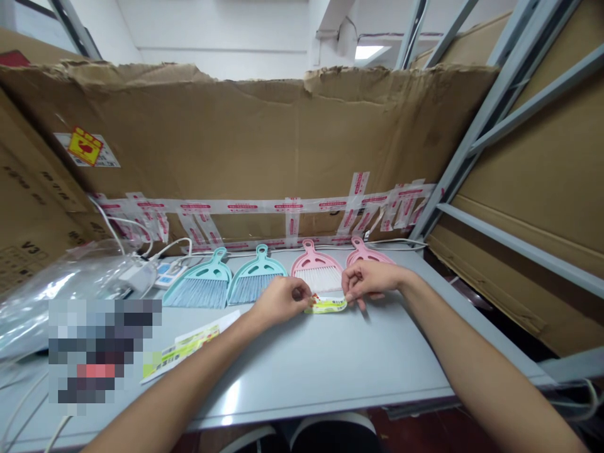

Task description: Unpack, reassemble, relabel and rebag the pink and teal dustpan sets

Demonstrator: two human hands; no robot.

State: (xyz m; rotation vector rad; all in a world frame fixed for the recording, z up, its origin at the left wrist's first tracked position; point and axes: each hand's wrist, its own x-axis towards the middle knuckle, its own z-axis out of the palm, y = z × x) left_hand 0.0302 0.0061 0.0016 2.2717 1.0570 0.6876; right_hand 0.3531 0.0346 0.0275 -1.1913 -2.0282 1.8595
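Observation:
A small yellow-green and white label (326, 306) is stretched between my two hands, just above the table. My left hand (282, 301) pinches its left end between thumb and fingers. At the other end, the thumb and fingers of my right hand (370, 282) are closed on the label. Right behind it lies a pink dustpan with a white-bristled brush (317, 269). A second pink dustpan (365, 251) is partly hidden by my right hand. To the left are two teal dustpans with brushes, one near my left hand (258, 277) and one farther left (202, 282).
Sheets of similar labels (182, 348) lie on the grey table (340, 371), partly under my left forearm. A clear plastic bag (70, 283), a power strip (172, 274) and white cables are at the left. A taped cardboard wall (264, 138) stands behind; a metal frame (476, 151) rises at right.

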